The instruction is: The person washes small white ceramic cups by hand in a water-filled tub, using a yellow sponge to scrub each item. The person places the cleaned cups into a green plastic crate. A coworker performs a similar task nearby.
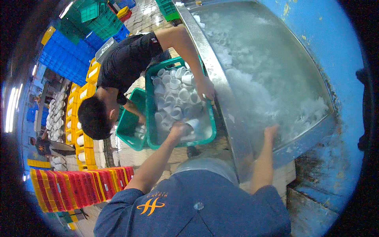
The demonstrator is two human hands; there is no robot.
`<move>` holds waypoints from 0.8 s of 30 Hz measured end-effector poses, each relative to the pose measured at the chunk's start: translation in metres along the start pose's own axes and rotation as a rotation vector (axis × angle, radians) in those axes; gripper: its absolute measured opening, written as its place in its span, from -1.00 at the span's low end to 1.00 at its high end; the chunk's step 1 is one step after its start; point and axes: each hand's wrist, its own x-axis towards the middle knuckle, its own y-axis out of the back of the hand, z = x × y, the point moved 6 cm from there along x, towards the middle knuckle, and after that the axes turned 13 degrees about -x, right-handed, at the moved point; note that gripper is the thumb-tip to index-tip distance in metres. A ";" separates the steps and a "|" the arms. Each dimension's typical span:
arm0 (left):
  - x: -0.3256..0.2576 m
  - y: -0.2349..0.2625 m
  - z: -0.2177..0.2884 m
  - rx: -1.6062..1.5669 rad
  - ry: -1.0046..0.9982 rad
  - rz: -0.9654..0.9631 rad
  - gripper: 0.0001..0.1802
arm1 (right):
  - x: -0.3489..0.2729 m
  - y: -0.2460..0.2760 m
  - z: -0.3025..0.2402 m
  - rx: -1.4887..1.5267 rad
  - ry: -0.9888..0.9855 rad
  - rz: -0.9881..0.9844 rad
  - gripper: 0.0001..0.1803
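Observation:
My left hand (181, 129) is at the near side of a green plastic crate (210, 136) with its fingers curled around a white cup (193, 125). Many more white cups (173, 83) lie heaped in that crate, in whitish water or foam toward its near end. Out to the right, my right hand (271, 132) reaches over the near part of a metal-rimmed tank (221, 79) of cloudy, foamy water (260, 55). Blur and foam hide the fingers of that hand.
Across from me a person in black (126, 59) bends over, one hand at the crate's right rim, the other in a smaller green crate (130, 130). Red and yellow crates (79, 187) stack at the left, with yellow (83, 138) and blue crates (65, 57) beyond. A blue wall (335, 43) borders the tank.

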 end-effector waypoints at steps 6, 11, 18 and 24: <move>0.012 -0.004 0.003 -0.642 0.006 -0.170 -0.68 | -0.211 0.167 -0.109 0.361 0.595 0.875 -0.43; 0.010 -0.016 0.029 -0.621 0.062 -0.315 -0.59 | -0.331 0.140 -0.247 0.796 1.238 0.215 -0.47; 0.005 -0.003 0.048 -0.557 0.051 -0.514 -0.63 | -0.354 0.077 -0.293 1.300 0.512 -0.440 -0.67; 0.037 -0.004 -0.019 0.735 -0.543 -0.263 -0.61 | -0.368 0.078 -0.292 1.459 0.265 -0.778 -0.41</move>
